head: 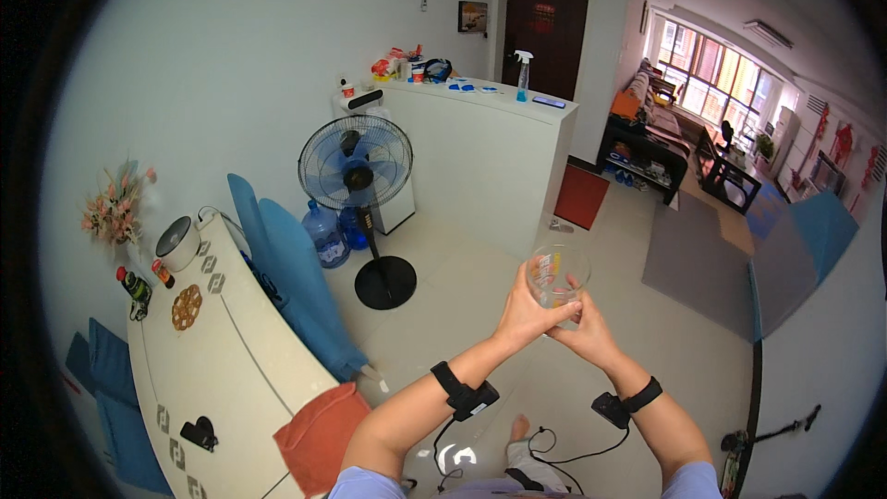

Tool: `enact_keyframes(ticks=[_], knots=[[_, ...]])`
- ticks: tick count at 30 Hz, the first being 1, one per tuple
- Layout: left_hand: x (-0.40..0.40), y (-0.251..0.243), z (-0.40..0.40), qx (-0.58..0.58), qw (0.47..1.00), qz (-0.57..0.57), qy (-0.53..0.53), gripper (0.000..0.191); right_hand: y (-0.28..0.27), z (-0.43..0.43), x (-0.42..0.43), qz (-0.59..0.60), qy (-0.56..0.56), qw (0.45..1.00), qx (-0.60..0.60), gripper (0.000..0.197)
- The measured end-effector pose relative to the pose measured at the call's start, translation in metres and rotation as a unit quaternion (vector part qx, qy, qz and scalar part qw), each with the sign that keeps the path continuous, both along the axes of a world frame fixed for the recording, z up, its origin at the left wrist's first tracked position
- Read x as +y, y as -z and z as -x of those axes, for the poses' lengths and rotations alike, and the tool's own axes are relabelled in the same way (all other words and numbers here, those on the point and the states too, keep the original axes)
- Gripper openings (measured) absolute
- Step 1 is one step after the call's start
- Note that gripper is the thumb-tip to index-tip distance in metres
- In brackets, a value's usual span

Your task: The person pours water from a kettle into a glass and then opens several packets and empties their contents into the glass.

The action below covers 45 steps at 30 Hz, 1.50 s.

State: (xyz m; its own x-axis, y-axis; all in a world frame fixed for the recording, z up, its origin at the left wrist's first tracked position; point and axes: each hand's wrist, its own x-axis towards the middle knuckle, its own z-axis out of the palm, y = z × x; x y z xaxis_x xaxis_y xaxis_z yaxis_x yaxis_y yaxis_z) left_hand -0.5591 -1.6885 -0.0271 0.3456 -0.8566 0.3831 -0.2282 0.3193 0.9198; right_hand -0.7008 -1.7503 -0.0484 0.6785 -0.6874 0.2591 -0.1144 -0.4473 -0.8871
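A clear glass cup (558, 277) with coloured print on its side is held up in front of me, its round rim towards the camera. My left hand (530, 308) wraps around the cup's left side, thumb across the lower part. From the right, my right hand (585, 333) grips the lower part, and the two hands touch near its base. Black straps with small wired boxes sit on both forearms.
At the left stands a cream table (242, 353) with a woven trivet (186, 307) and bottles. Ahead are a pedestal fan (357, 177), blue water jugs (326, 235) and a white counter (471, 152) bearing a spray bottle (523, 76). A grey mat (693, 263) lies to the right.
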Motion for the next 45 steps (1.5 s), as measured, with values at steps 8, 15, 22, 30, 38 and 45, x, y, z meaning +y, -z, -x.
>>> enact_keyframes(ticks=[8, 15, 22, 30, 38, 45], knots=[[-0.172, -0.004, -0.102, -0.034, 0.996, -0.031, -0.077, 0.091, 0.012, -0.113, -0.197, -0.024, -0.096, 0.994, -0.041, 0.073], [-0.282, -0.005, -0.214, -0.019, 0.986, -0.04, -0.158, 0.085, 0.028, -0.248, -0.331, -0.036, -0.196, 0.979, -0.037, 0.076], [-0.415, 0.002, -0.33, -0.042, 0.981, -0.035, -0.186, 0.087, 0.032, -0.364, -0.453, -0.061, -0.202, 0.975, -0.07, 0.082], [-0.542, -0.015, -0.438, -0.018, 0.992, -0.021, -0.126, 0.084, 0.007, -0.47, -0.568, 0.026, -0.117, 0.992, 0.044, 0.083], [-0.658, -0.025, -0.531, -0.018, 0.99, 0.024, -0.136, 0.077, -0.004, -0.559, -0.688, 0.046, -0.134, 0.99, 0.018, 0.086], [-0.741, -0.036, -0.649, -0.068, 0.975, 0.029, -0.209, 0.083, 0.009, -0.647, -0.803, 0.005, -0.141, 0.989, 0.049, 0.085]])
